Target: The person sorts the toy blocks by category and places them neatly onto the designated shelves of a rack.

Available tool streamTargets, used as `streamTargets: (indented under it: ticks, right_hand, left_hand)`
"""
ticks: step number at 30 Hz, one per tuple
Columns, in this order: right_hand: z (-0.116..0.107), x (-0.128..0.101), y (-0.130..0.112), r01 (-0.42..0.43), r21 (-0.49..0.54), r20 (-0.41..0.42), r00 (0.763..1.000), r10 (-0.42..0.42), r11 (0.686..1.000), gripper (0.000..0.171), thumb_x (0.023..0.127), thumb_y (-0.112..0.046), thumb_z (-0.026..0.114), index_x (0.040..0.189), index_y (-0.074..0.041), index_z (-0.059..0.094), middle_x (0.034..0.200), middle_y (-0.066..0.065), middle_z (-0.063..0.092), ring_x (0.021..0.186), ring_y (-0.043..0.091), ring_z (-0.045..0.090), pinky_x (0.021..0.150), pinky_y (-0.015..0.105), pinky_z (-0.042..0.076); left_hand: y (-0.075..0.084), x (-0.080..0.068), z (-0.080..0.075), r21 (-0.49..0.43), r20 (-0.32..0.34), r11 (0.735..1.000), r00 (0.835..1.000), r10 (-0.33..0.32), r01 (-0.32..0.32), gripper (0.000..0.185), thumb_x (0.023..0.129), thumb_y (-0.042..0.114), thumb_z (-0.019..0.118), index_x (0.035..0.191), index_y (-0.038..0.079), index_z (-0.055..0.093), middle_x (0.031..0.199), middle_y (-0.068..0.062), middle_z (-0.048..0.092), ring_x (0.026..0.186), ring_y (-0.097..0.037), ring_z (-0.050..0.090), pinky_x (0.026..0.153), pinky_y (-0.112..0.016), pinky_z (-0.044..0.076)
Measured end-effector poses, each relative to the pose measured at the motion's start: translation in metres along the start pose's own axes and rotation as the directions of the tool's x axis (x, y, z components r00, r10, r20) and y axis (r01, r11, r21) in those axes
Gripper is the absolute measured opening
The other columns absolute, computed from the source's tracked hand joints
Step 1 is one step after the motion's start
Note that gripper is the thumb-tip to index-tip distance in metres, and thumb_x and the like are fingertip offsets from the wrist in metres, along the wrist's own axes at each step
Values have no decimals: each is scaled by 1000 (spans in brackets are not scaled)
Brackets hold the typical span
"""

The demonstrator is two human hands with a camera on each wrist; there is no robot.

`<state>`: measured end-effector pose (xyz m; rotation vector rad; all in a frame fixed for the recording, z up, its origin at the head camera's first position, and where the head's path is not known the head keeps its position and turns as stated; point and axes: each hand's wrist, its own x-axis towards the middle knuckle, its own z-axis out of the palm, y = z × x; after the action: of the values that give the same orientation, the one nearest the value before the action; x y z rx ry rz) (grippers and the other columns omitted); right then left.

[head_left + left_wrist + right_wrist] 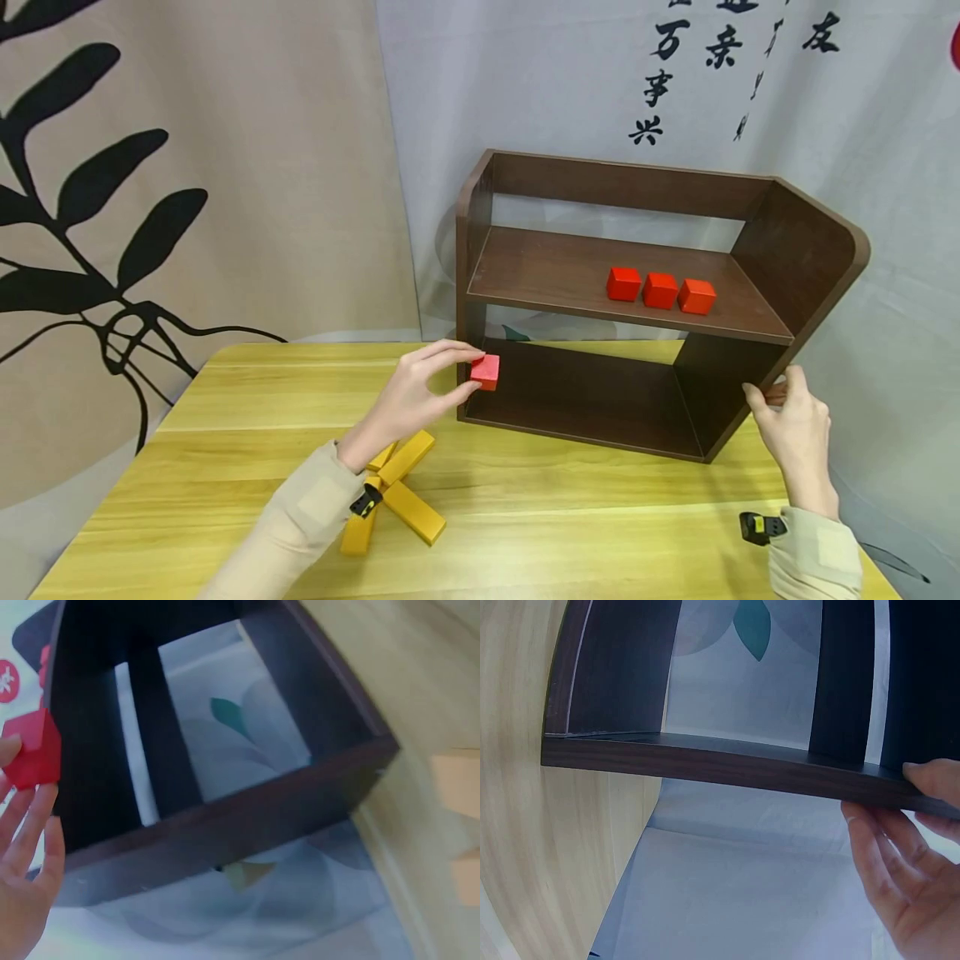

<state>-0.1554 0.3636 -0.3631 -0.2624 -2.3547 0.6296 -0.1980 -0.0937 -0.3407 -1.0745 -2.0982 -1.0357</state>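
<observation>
Between thumb and fingers my left hand [431, 379] pinches a red cube [486, 372], in front of the left side panel of a dark brown two-tier shelf [570, 429]. In the left wrist view the held cube [34, 750] shows close to the shelf's dark edge. My right hand [798, 429] grips the front edge of the shelf's right side panel, thumb on the inner side and fingers outside, as the right wrist view of the hand [900, 862] shows. Three more red cubes [661, 291] sit in a row on the upper tier, right of its middle.
Several yellow blocks [414, 512] lie in a loose cluster on the wooden table [562, 542], partly behind my left forearm. A cloth backdrop [300, 167] with black leaves and writing hangs behind the table.
</observation>
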Motion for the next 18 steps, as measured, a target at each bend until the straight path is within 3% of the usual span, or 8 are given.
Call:
streamTargets:
  ticks: [9,18]
  right_hand:
    - [0,0,-1,-12,-7,11,1000,12,1000,26,87,-16,62,99,3,49,89,32,66,82,52,60,67,58,40]
    - [0,0,-1,-4,-12,15,1000,4,1000,26,87,-15,62,98,4,48,89,32,65,82,52,60,67,59,40]
  left_hand:
    - [10,39,12,14,-115,998,991,69,-68,30,79,7,75,108,3,69,110,-10,68,101,-21,66,90,-33,55]
    - [14,63,20,5,-200,994,974,106,-108,29,80,7,74,109,3,69,110,-10,68,101,-20,65,91,-31,54]
